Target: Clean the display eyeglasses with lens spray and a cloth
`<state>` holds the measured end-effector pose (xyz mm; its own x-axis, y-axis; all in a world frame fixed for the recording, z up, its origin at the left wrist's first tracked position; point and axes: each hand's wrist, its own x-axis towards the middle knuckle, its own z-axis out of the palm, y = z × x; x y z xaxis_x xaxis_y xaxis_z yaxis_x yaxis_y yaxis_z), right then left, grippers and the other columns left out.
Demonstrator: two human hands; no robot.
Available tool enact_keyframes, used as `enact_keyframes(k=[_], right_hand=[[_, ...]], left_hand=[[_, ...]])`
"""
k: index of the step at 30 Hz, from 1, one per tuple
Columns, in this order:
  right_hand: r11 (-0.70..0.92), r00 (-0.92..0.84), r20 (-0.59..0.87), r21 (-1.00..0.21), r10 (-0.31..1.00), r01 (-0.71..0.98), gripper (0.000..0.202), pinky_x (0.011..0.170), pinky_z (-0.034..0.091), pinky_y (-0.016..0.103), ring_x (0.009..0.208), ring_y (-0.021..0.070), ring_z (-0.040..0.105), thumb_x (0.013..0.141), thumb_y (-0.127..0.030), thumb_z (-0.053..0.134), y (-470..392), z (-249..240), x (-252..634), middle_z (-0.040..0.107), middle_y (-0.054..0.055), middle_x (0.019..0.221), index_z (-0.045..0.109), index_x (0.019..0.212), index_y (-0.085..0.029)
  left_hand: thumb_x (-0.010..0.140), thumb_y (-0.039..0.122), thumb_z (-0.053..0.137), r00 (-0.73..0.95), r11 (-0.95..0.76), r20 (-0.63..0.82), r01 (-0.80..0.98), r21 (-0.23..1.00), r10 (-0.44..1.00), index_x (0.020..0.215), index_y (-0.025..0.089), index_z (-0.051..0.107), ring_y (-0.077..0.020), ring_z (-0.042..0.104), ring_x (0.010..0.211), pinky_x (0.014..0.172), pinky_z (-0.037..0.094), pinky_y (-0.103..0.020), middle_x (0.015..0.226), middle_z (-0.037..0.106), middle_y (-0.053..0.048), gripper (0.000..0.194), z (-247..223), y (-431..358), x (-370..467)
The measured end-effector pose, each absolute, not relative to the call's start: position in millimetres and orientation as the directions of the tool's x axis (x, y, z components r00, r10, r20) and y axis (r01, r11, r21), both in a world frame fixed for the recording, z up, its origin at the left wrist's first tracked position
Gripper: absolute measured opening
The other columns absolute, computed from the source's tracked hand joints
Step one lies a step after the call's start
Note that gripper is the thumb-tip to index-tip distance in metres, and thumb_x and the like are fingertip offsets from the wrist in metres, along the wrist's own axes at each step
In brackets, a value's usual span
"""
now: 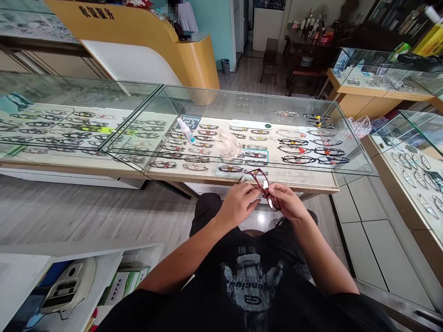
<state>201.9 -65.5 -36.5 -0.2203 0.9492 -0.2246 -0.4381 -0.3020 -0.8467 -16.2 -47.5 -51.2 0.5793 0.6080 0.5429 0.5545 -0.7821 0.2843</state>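
Note:
A pair of dark red-framed glasses [266, 185] is held between my two hands above my lap, close to the front edge of the glass display case [304, 182]. My left hand [239, 203] has its fingers bent round the left side of the frame. On the other side, my right hand [286, 200] pinches the frame between thumb and fingers. On the glass top lie a crumpled cream cloth [227, 144] and a small white bottle [186, 131] with a blue label. Several rows of glasses show under the glass.
More glass cases stand at the left [58, 115] and right [415, 166]. A white shelf [83, 249] with a beige device and boxes is at the lower left. Beyond the cases are a yellow counter [197, 64], a person partly visible behind it, and a wooden bench [270, 55].

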Motion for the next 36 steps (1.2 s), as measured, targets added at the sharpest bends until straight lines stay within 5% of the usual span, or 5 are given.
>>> enact_keyframes(k=[12, 23, 27, 30, 36], right_hand=[[-0.176, -0.044, -0.187, -0.785, 0.981, -0.594, 0.022, 0.091, 0.053, 0.031, 0.113, 0.0220, 0.067, 0.077, -0.040, 0.097, -66, -33, 202, 0.080, 0.004, 0.115, 0.081, 0.081, -0.025], [-0.148, -0.044, -0.157, -0.743, 0.987, -0.653, 0.024, 0.089, 0.057, 0.032, 0.096, 0.0183, 0.069, 0.084, -0.038, 0.092, -71, -23, 203, 0.076, 0.002, 0.099, 0.072, 0.080, -0.026], [-0.179, -0.064, -0.181, -0.746, 0.981, -0.642, 0.025, 0.086, 0.060, 0.035, 0.091, 0.0195, 0.069, 0.081, -0.042, 0.093, -77, -19, 211, 0.076, 0.004, 0.098, 0.077, 0.091, -0.026], [-0.211, -0.079, -0.210, -0.740, 0.975, -0.638, 0.027, 0.088, 0.062, 0.036, 0.091, 0.0201, 0.072, 0.079, -0.042, 0.094, -83, -18, 215, 0.079, 0.004, 0.100, 0.077, 0.094, -0.027], [-0.228, -0.095, -0.218, -0.741, 0.971, -0.631, 0.032, 0.096, 0.061, 0.046, 0.095, 0.0248, 0.075, 0.077, -0.039, 0.097, -94, -15, 218, 0.080, 0.004, 0.099, 0.071, 0.094, -0.030]], left_hand=[[0.107, 0.041, 0.065, 0.449, -0.685, 0.543, 0.621, 0.381, 0.709, 0.113, 0.021, 0.071, -0.0237, 0.074, 0.090, 0.078, 0.053, -0.037, 0.096, 0.079, -0.007, 0.021, -68, -40, -17], [0.105, 0.043, 0.069, 0.473, -0.659, 0.463, 0.467, 0.590, 0.750, 0.124, 0.025, 0.069, -0.0147, 0.068, 0.071, 0.067, 0.051, -0.029, 0.083, 0.074, 0.001, 0.026, -59, -41, -33], [0.104, 0.040, 0.065, 0.022, -0.516, 0.603, 0.544, 0.662, 0.797, 0.116, 0.024, 0.068, -0.0151, 0.060, 0.072, 0.072, 0.052, -0.030, 0.085, 0.063, 0.000, 0.019, -44, 7, -75], [0.098, 0.037, 0.071, -0.313, -0.381, 0.630, 0.581, 0.719, 0.711, 0.123, 0.023, 0.060, -0.0213, 0.064, 0.100, 0.090, 0.055, -0.036, 0.118, 0.064, -0.010, 0.031, -41, 72, -116], [0.085, 0.024, 0.080, -0.460, -0.143, 0.368, 0.453, 0.880, 0.808, 0.140, 0.020, 0.045, -0.0255, 0.062, 0.124, 0.110, 0.050, -0.040, 0.147, 0.055, -0.019, 0.065, -52, 181, -162]])
